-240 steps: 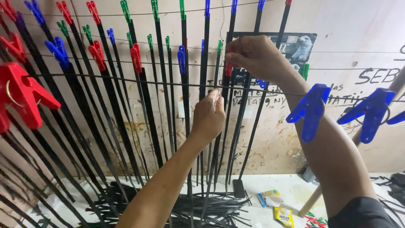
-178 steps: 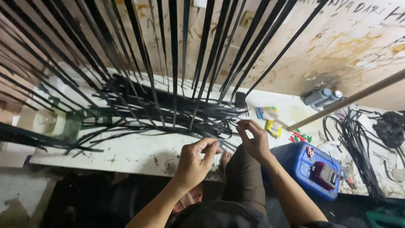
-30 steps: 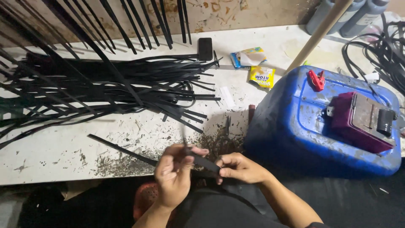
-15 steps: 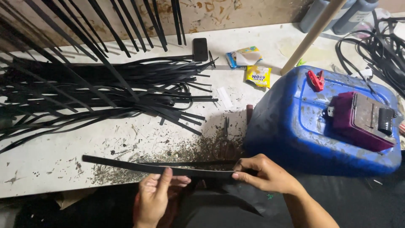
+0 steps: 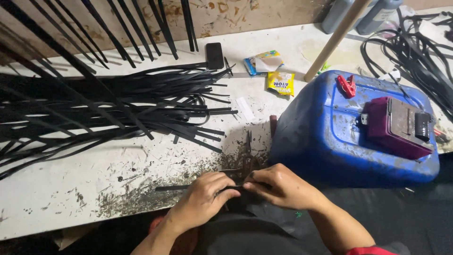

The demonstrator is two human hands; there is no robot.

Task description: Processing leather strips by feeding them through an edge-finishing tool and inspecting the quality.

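Observation:
My left hand [image 5: 202, 199] and my right hand [image 5: 279, 186] meet at the near edge of the white worktable [image 5: 71, 189], both pinching one thin black strip [image 5: 175, 188]. The strip lies flat and sticks out to the left of my left hand. A pair of scissors [image 5: 247, 153] rests on the table just beyond my fingers, among dark shavings. A big pile of black strips [image 5: 108, 108] is spread across the left half of the table.
A blue plastic jerrycan [image 5: 349, 137] lies at the right with a maroon device [image 5: 396, 127] and a red clip [image 5: 347, 86] on it. A phone [image 5: 214, 55], snack packets [image 5: 279, 81], a wooden pole [image 5: 332, 42] and hanging black strips [image 5: 118, 28] are farther back.
My left hand has slid right along the strip to meet my right hand. Less of the strip shows to the left than half a second ago.

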